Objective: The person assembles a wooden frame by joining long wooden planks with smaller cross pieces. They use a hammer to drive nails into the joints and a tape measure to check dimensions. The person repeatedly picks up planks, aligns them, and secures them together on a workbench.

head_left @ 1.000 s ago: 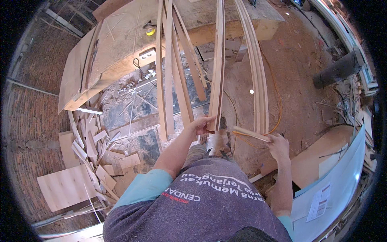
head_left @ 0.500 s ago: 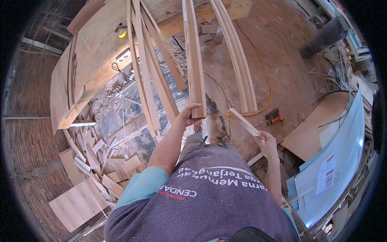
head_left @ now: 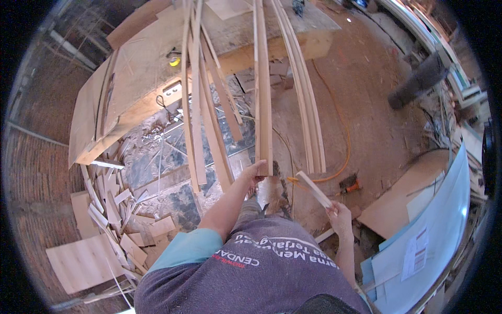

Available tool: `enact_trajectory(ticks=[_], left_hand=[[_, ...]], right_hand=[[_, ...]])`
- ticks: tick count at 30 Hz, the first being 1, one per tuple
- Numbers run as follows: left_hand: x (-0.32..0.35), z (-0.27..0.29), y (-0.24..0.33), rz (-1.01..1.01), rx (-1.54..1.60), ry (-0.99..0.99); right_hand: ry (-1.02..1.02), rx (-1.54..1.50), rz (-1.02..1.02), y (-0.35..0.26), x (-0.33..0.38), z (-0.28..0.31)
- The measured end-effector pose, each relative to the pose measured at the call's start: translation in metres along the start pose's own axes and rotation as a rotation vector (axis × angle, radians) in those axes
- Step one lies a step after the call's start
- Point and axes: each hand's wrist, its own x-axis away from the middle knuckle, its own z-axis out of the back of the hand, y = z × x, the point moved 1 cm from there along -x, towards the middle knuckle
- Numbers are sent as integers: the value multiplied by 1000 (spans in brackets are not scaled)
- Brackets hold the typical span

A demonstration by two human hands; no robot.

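My left hand [head_left: 254, 171] is closed round the near end of a long wooden board [head_left: 263, 115], whose far part lies over the workbench [head_left: 125, 78]. In my right hand [head_left: 340, 215] is a short, narrow wooden strip [head_left: 315, 190], gripped by its near end and pointing up and left. To the right of the held board, a bundle of long wooden strips [head_left: 303, 89] juts out over the bench edge. Several thinner strips [head_left: 194, 110] fan out on its left, also reaching past the bench toward me.
A yellow tape roll [head_left: 174, 62] sits on the bench. An orange cord [head_left: 346, 141] curves across the floor near an orange-and-black power tool [head_left: 351, 184]. Wood offcuts [head_left: 117, 209] are heaped at left. Light-blue sheets [head_left: 426, 246] lean at right, beside a dark cylinder [head_left: 418, 81].
The view has tilted up, showing more of the bench's far side. Both hands keep their grips on the board and the short strip and appear lower in the picture.
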Motion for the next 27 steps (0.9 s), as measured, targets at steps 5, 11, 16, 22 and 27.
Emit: enact_trajectory(ticks=[5,11,16,22,27], left_hand=[[29,-10,-12,-43,40,17],[102,10,-38,-199,-432,76],[219,50,-34,-157,-535,-56],[282,127,-49,-38,-536,-153],[299,218,-57,-102,-442,-104]], right_hand=[[-39,-12,37,-10,-3,-3],[-205,-277,82,-13,-22,-24],[-205,-298,134,-60,-27,-31],[-161,-183,130,-103,-27,-78],[-43,-302,257,-141,-8,-155]])
